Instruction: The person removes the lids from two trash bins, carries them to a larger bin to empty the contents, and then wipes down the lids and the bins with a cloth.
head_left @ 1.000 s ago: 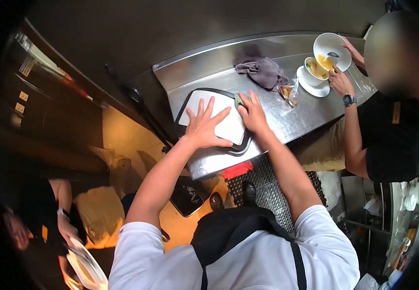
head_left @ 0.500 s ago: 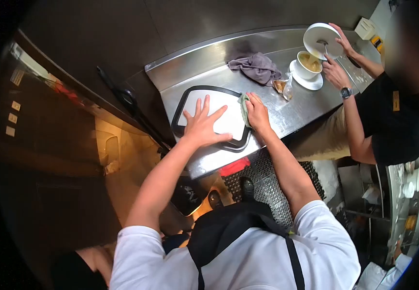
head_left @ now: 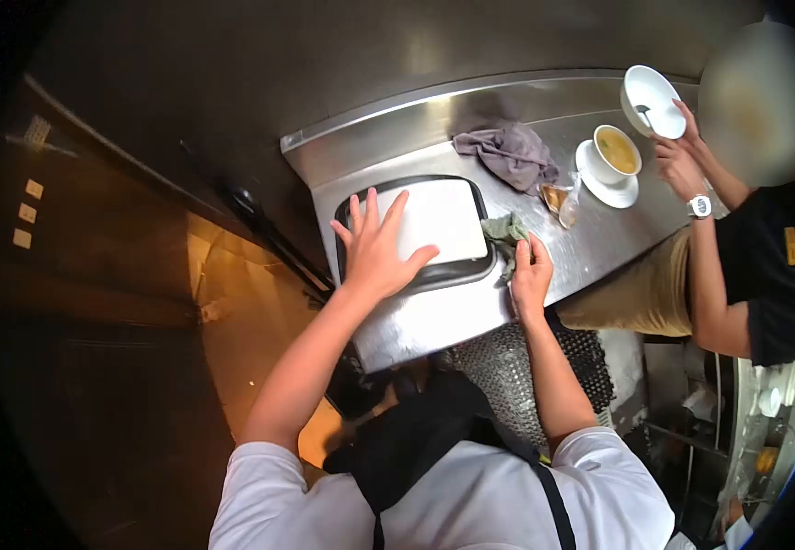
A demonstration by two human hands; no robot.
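Note:
My left hand [head_left: 375,247] lies flat with fingers spread on a white cutting board with a black rim [head_left: 438,220], which rests on the steel counter [head_left: 434,316]. My right hand [head_left: 532,275] presses a green cloth [head_left: 504,235] onto the counter just right of the board's lower right corner.
A grey rag [head_left: 512,154] lies at the back of the counter, with a small plastic bag [head_left: 560,200] beside it. A person in black at the right holds a white bowl [head_left: 649,99] over a cup of soup on a saucer [head_left: 614,158]. A black floor mat [head_left: 516,371] lies below.
My right hand has slid the green cloth off the board's right edge, down onto the bare counter. My left hand stays flat on the board. The other person lifted the bowl.

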